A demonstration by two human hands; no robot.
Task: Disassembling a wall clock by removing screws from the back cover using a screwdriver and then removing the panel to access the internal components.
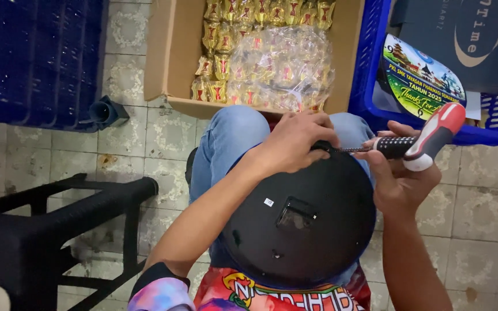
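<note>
Both hands work the black round case (301, 224) on the lap: left hand (295, 141) fingers pinch its rim, right hand (402, 173) fingers clamp the screwdriver (419, 144), whose tip might slip off the rim.

Left hand (295, 144): forearm reaching up from lower left, wrist bent, fingers curled downward, fingertips pressed together at the far edge. Right hand (402, 173): forearm rising from lower right, palm turned inward, fingers wrapped closed in a grip, thumb on top. Both hands close together.
</note>
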